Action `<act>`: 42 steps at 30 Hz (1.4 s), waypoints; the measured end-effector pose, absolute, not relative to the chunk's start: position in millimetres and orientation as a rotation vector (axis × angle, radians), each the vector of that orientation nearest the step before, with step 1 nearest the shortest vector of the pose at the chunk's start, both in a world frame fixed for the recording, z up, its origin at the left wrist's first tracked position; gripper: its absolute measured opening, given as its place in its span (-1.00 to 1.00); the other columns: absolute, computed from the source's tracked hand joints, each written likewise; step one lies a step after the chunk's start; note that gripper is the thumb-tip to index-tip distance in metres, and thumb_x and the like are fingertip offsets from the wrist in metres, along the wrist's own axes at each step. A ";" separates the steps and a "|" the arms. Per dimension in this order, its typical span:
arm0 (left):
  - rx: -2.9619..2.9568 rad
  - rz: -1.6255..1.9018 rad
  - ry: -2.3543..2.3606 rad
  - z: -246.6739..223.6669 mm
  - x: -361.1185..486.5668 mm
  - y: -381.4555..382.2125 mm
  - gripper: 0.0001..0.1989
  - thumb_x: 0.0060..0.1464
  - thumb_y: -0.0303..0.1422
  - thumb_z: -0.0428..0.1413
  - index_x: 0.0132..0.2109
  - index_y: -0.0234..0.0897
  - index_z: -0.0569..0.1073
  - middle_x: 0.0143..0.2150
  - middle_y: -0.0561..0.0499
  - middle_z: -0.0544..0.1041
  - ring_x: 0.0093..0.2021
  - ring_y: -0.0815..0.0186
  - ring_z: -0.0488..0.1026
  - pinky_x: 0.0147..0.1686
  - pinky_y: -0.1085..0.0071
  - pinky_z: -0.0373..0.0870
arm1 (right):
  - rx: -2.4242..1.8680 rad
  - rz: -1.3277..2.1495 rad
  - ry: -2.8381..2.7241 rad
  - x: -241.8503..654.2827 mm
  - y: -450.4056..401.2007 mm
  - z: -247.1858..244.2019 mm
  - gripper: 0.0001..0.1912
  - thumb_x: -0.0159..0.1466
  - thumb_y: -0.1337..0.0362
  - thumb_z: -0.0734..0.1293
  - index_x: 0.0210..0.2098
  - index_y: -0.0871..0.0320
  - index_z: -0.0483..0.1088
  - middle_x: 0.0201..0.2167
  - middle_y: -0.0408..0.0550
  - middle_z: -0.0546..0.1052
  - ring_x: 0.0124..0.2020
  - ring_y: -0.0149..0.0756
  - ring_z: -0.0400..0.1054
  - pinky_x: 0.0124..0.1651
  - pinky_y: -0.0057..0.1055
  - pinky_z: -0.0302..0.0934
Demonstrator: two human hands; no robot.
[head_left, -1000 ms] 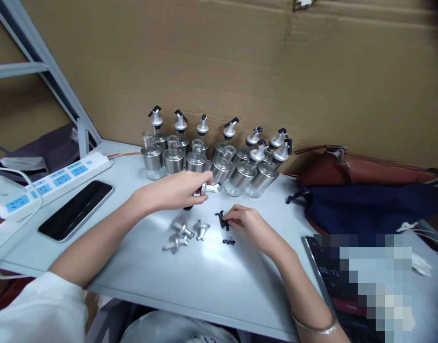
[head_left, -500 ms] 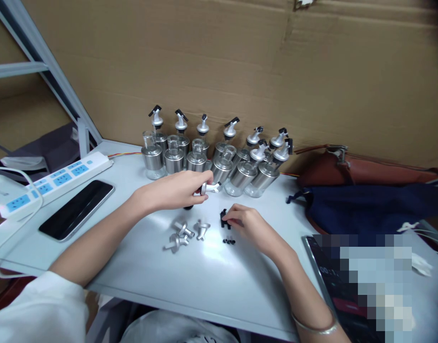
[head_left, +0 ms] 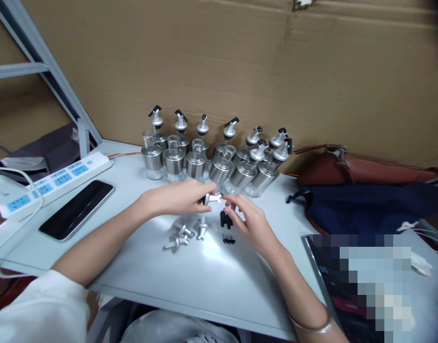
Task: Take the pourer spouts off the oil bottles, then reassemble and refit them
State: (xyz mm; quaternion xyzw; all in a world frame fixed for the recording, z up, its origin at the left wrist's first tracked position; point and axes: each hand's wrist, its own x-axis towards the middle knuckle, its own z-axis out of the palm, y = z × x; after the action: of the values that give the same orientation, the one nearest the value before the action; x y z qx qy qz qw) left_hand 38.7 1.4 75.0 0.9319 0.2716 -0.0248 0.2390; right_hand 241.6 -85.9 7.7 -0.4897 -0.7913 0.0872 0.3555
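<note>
My left hand point(head_left: 190, 197) is closed around a silver pourer spout point(head_left: 214, 198), its nozzle pointing right and a dark bit at its tip. Close by, my right hand point(head_left: 249, 219) has its index finger and thumb curled at that tip; whatever they pinch is too small to make out. Below my right fingertips lie several black flip levers point(head_left: 226, 220) and a row of small black plugs point(head_left: 229, 239). Loose silver pourer spouts point(head_left: 176, 242) rest on the table point(head_left: 204, 281), to the left of these parts.
Glass bottles with steel sleeves point(head_left: 174, 161) stand along the back, several topped with pourers. At the left are a power strip point(head_left: 62, 178) and a phone point(head_left: 78, 209). A dark blue cloth point(head_left: 369, 205), a brown bag point(head_left: 365, 166) and a tablet point(head_left: 333, 281) lie right.
My right hand has lifted from the black levers to the spout's tip. My left hand has come slightly down and right, still holding the spout.
</note>
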 end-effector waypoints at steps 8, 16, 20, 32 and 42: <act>2.556 -0.048 0.478 73.5 40.7 -0.4 -0.85 0.20 -0.37 0.08 -0.08 -0.22 0.40 -0.22 0.02 0.48 -0.21 0.26 0.42 -0.30 0.48 0.21 | -1.236 0.128 -2.022 239.2 -85.0 5.6 -0.75 0.46 0.20 0.06 -0.17 0.14 0.31 -0.36 -0.03 0.47 -0.36 -0.28 0.36 -0.28 -0.39 0.23; 2.544 -0.103 0.475 72.8 43.6 -2.8 -0.83 0.15 -0.47 0.13 -0.10 -0.24 0.40 -0.21 0.02 0.47 -0.20 0.27 0.42 -0.29 0.48 0.22 | -1.188 0.187 -2.113 235.9 -87.6 12.8 -0.70 0.46 0.25 0.04 -0.31 0.15 0.30 -0.48 -0.09 0.39 -0.45 -0.31 0.27 -0.34 -0.41 0.16; 2.528 -0.066 0.467 74.7 43.7 -2.1 -0.90 0.18 -0.48 0.09 -0.15 -0.24 0.40 -0.27 0.05 0.46 -0.25 0.30 0.41 -0.32 0.48 0.20 | -1.208 0.217 -2.115 236.3 -88.8 12.6 -0.72 0.46 0.21 0.07 -0.30 0.15 0.29 -0.46 -0.09 0.40 -0.44 -0.31 0.27 -0.34 -0.41 0.15; 2.700 0.042 0.479 67.3 48.6 -3.9 -0.85 0.22 -0.40 0.08 -0.06 -0.21 0.39 -0.25 0.03 0.46 -0.28 0.30 0.41 -0.35 0.48 0.20 | -1.311 0.033 -2.003 234.2 -88.4 13.1 -0.53 0.48 0.11 -0.07 -0.51 0.10 0.12 -0.65 -0.20 0.25 -0.61 -0.36 0.13 -0.46 -0.44 0.02; 2.826 0.238 0.493 66.2 54.0 -10.8 -0.63 0.11 -0.12 0.17 -0.07 -0.31 0.44 -0.07 -0.11 0.31 -0.23 0.27 0.37 -0.26 0.40 0.31 | -1.326 0.075 -1.938 235.0 -89.0 14.4 -0.54 0.47 0.13 -0.05 -0.55 0.08 0.03 -0.68 -0.21 0.16 -0.63 -0.37 0.09 -0.49 -0.44 -0.01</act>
State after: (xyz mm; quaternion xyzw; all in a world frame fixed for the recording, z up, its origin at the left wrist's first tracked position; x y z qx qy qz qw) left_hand 54.0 -10.8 66.2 0.9732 0.1698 0.0821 0.1313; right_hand 235.0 -89.0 14.4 -0.5206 -0.7611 0.0293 0.3858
